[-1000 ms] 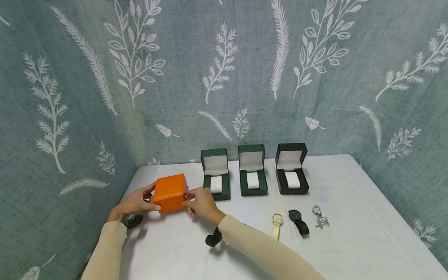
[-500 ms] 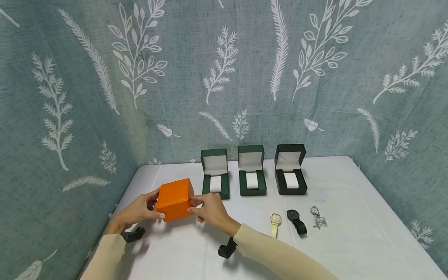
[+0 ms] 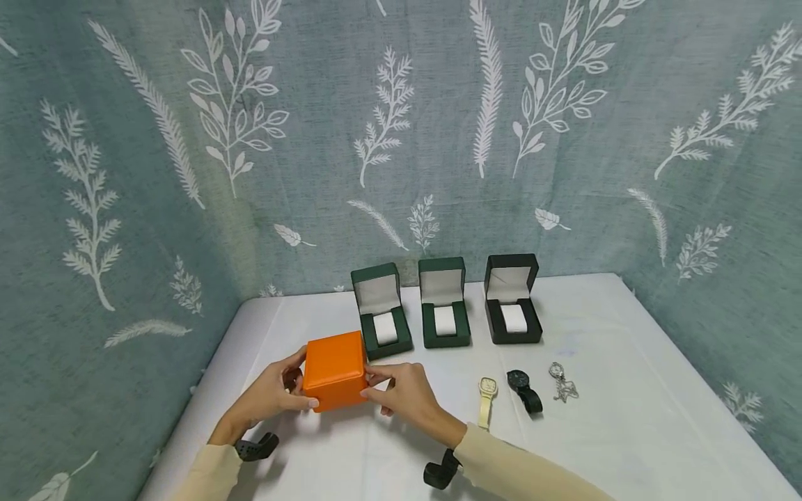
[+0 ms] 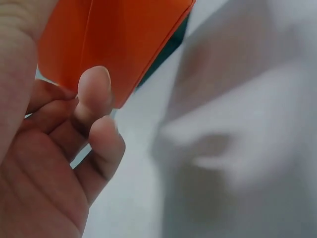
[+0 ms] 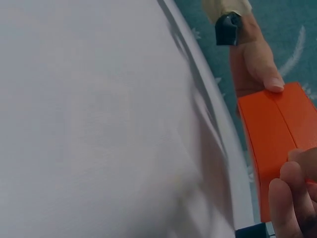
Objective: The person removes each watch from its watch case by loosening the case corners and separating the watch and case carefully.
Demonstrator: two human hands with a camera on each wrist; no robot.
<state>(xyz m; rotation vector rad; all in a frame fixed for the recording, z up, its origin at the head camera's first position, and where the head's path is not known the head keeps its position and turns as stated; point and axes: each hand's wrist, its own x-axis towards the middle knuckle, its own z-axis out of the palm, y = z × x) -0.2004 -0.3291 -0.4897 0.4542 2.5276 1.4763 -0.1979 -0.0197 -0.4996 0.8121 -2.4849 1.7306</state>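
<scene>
A closed orange box [image 3: 335, 369], leather-like, is held between both hands at the left middle of the table in the head view. My left hand [image 3: 272, 390] grips its left side, the thumb on the front corner. On the right side, my right hand [image 3: 410, 396] pinches the box near the front edge. In the right wrist view, a seam runs along the orange box [image 5: 267, 129], with fingers [image 5: 285, 198] against it. Just behind stands an open green watch box [image 3: 378, 296] with a white cushion; whether the orange box touches it I cannot tell.
Farther right stand another open green watch box [image 3: 442, 285] and an open black one [image 3: 512, 285], each with a white cushion. In front lie a gold-coloured watch [image 3: 487, 390], a black watch [image 3: 519, 380] and a silver watch [image 3: 556, 371]. A patterned curtain [image 3: 326, 139] hangs behind the white table [image 3: 601, 445].
Both hands have moved the orange box to the right and nearer to me. The leftmost green watch box now stands turned slightly askew. The watches lie as before.
</scene>
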